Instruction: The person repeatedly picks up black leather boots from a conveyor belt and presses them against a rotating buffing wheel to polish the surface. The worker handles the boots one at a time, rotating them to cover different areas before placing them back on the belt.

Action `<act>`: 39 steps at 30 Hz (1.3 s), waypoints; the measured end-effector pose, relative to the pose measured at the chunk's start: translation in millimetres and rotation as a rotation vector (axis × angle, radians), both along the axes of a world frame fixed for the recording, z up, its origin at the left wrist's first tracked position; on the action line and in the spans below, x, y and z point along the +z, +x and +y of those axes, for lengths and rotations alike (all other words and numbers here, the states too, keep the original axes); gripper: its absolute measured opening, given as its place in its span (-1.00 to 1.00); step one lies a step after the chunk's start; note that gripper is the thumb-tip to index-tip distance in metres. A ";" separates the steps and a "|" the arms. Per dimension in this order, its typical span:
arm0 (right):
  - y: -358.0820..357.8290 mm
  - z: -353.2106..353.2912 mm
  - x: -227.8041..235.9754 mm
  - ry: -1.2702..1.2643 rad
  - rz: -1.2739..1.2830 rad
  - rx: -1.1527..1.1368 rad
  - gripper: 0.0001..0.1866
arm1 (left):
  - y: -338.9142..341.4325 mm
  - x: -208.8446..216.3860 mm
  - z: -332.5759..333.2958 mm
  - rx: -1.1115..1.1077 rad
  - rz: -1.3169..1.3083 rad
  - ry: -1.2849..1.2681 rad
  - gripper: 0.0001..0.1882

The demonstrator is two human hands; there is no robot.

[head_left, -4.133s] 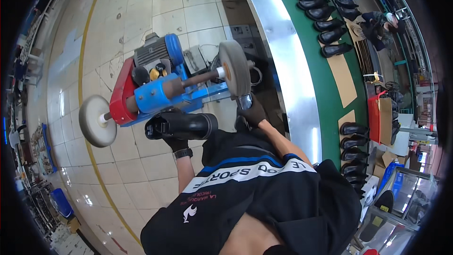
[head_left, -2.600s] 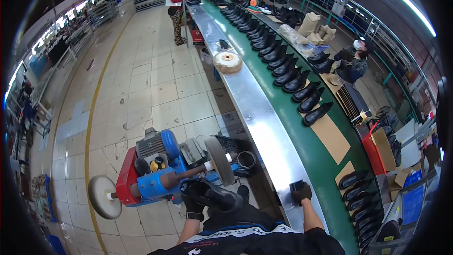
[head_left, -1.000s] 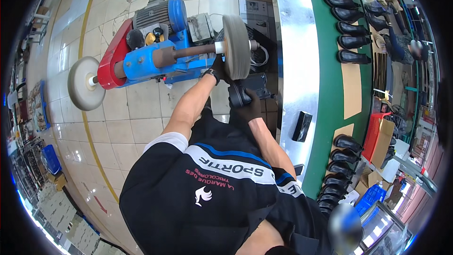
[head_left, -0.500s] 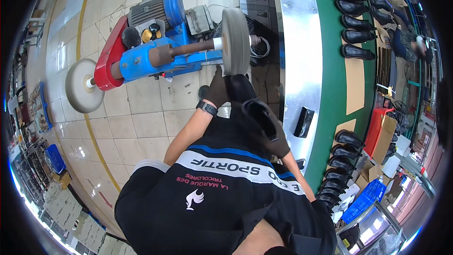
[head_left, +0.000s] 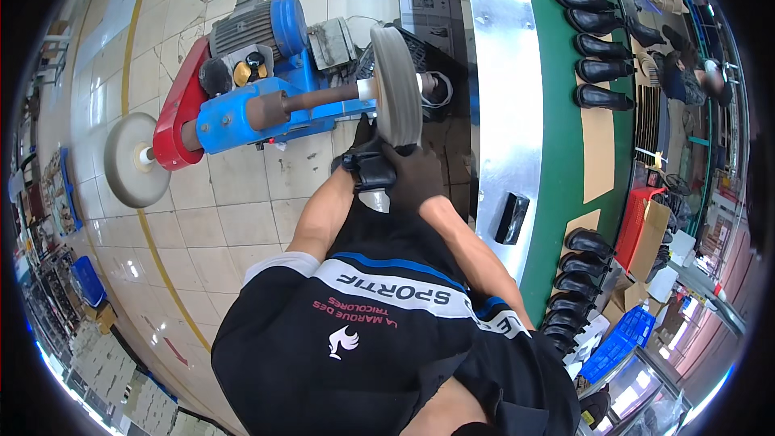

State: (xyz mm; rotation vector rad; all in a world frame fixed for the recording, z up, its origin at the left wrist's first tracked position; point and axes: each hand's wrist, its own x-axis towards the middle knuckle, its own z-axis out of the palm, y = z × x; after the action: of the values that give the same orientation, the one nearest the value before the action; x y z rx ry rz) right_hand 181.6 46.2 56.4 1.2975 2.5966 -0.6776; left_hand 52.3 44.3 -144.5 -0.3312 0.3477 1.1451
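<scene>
Black leather shoe (head_left: 375,172) has swung left below the upper-centre buffing wheel (head_left: 398,85), likely presenting another side. Right hand (head_left: 416,176) fingers clamp it; left hand (head_left: 362,132) grip hidden, can't tell.

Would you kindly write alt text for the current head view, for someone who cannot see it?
A person's gloved left hand and right hand hold a black shoe at the grey wheel of a blue-and-red machine. To the right, black shoes line a green surface beside a metal ledge.
</scene>
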 end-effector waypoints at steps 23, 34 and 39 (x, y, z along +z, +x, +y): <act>67.8 24.5 -104.2 -1.645 0.827 -1.413 -0.53 | -53.2 22.0 -62.3 0.208 1.533 -0.443 -0.73; 52.0 -66.3 -115.0 -1.143 0.850 -0.946 -0.55 | -23.6 187.3 17.1 0.201 2.480 0.724 -0.75; 40.0 -78.8 -131.3 -1.209 0.944 -0.916 -0.44 | 7.0 207.1 43.6 0.088 2.472 1.112 -0.74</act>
State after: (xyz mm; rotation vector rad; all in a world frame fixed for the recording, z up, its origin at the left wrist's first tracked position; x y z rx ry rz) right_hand 221.6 -32.5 -74.9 1.7070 1.0051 -2.8626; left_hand 59.2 87.8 62.6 2.2978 1.6196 1.0319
